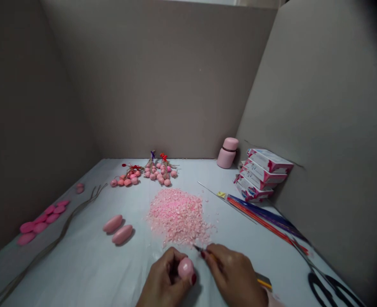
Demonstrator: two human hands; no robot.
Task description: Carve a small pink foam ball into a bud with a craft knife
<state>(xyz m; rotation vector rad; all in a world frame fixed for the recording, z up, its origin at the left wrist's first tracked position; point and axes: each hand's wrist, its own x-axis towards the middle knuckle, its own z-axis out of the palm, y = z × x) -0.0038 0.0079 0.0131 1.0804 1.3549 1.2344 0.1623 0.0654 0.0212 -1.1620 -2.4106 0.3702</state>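
My left hand (165,281) is closed around a pink soap ball (186,268), which has a smooth, faceted face turned up. Just to the right, my right hand (235,273) grips a small craft knife (197,248) with an orange handle; its dark tip points left and away, apart from the ball. Beyond both hands spreads a heap of pink soap shavings (178,215). A grey and yellow end piece (264,280) shows behind my right hand; I cannot tell whether it belongs to the knife.
Two pink soap bars (118,229) lie left of the heap. Pink ovals (41,224) and long stems (60,234) line the left. Tied bunches of pink balls (159,172) sit behind. On the right are a pink flask (227,152), stacked boxes (262,175), coloured sticks (262,215) and scissors (323,277).
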